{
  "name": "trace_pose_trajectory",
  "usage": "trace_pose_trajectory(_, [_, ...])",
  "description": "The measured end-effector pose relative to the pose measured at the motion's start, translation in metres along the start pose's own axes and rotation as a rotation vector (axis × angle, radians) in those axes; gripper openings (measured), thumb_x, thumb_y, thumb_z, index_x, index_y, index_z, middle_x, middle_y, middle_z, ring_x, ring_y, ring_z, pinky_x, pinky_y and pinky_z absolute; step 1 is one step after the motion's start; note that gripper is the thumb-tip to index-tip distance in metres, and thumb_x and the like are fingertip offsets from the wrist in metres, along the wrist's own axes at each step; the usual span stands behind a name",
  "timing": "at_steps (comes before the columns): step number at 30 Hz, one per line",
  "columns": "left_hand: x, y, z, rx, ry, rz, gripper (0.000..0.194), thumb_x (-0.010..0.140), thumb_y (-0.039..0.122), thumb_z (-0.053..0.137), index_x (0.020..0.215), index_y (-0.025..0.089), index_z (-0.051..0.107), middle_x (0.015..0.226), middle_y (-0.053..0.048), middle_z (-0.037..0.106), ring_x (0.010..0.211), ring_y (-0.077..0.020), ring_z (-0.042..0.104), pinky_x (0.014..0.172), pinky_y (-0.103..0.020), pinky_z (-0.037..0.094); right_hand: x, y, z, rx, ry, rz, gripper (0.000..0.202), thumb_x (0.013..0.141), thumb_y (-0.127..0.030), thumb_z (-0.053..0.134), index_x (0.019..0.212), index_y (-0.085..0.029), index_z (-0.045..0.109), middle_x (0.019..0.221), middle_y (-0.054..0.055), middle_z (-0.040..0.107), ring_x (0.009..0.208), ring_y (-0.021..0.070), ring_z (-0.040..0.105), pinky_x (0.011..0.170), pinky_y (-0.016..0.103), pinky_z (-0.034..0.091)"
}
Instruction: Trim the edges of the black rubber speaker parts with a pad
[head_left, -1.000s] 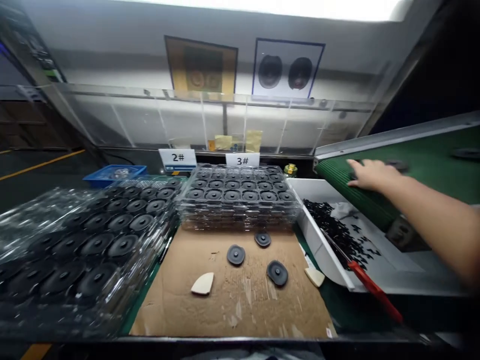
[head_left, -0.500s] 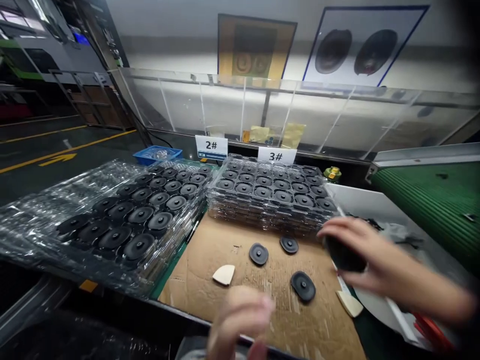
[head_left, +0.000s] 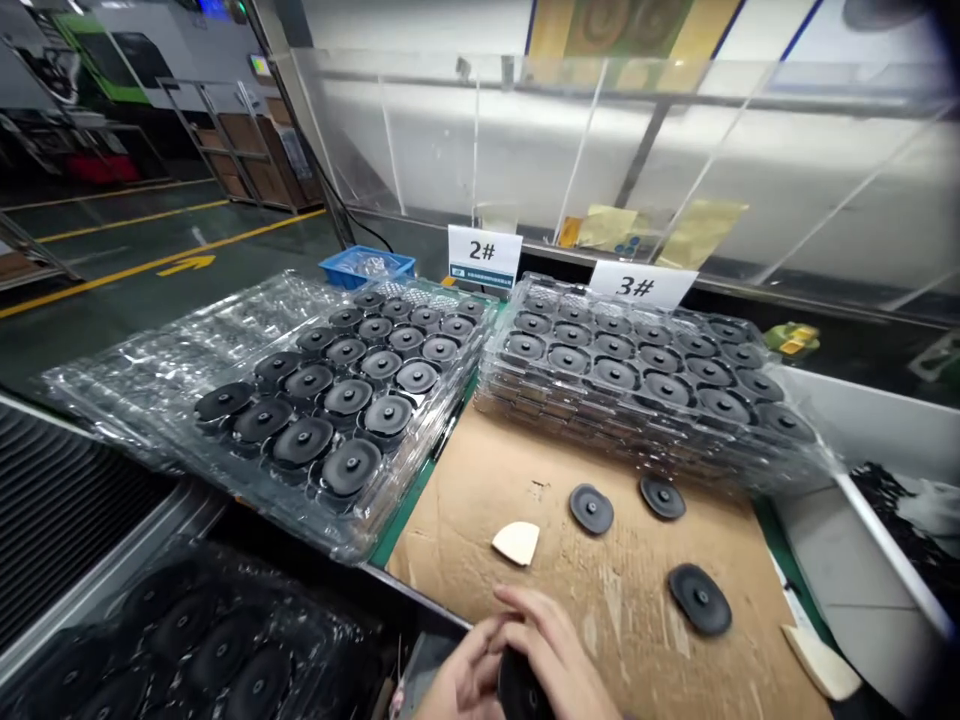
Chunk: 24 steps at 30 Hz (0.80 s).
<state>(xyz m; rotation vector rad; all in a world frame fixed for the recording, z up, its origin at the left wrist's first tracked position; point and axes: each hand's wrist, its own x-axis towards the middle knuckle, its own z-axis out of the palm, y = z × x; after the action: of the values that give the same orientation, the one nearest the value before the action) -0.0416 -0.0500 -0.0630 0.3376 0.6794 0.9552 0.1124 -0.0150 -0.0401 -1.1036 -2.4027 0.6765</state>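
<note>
A black rubber-like disc (head_left: 519,688) is held at the bottom edge of the view, partly hidden by fingers. My right hand (head_left: 564,645) curls over its top and right side. From the left, my left hand (head_left: 459,682) closes against it, fingertips meeting those of the right. On the cardboard sheet (head_left: 465,470) beyond lie three similar discs: one dark grey disc (head_left: 592,508) near the middle, a second disc (head_left: 663,497) behind it, and a larger oval disc (head_left: 700,598) to the right. A cream wedge-shaped pad (head_left: 517,542) rests just ahead of my hands.
Clear plastic trays (head_left: 405,500) of black discs stand at left, and another tray stack (head_left: 555,405) behind the cardboard. A white bin (head_left: 825,545) with black scraps is at right, near a second cream wedge (head_left: 821,662). A blue basket (head_left: 367,268) sits behind.
My right hand has brought the black disc from the right side down to the front, where it meets my left hand. The camera view has turned, shifting the table contents rightward.
</note>
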Motion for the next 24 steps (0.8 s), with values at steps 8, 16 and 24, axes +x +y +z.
trace_pose_trajectory(8, [-0.013, 0.031, -0.017, -0.412, 0.137, 0.102, 0.048, 0.063, 0.031, 0.075, 0.109, 0.034, 0.059, 0.127, -0.003, 0.053, 0.117, -0.0339, 0.047, 0.094, -0.043, 0.040, 0.037, 0.033, 0.001, -0.197, 0.049, 0.226, 0.054, 0.085, -0.035, 0.048, 0.137, -0.027, 0.032, 0.130, 0.013, 0.041, 0.111, 0.0295, 0.047, 0.090, 0.049, 0.043])
trace_pose_trajectory(16, [-0.011, 0.056, -0.022, -0.452, 0.189, 0.199, 0.043, 0.069, 0.035, 0.069, 0.111, 0.032, 0.058, 0.123, -0.006, 0.057, 0.120, -0.0280, 0.046, 0.101, -0.038, 0.036, 0.059, 0.059, 0.027, -0.076, 0.070, 0.286, 0.033, 0.088, -0.028, 0.044, 0.118, -0.017, 0.053, 0.112, 0.015, 0.050, 0.104, 0.0275, 0.049, 0.088, 0.046, 0.044])
trace_pose_trajectory(24, [-0.007, 0.058, -0.007, -0.409, 0.224, 0.180, 0.044, 0.073, 0.032, 0.066, 0.116, 0.028, 0.056, 0.123, -0.007, 0.057, 0.120, -0.0281, 0.046, 0.104, -0.041, 0.033, 0.040, 0.024, 0.020, 0.176, 0.056, 0.282, 0.023, 0.088, -0.025, 0.046, 0.107, -0.022, 0.058, 0.093, 0.006, 0.066, 0.085, 0.0185, 0.062, 0.075, 0.030, 0.051])
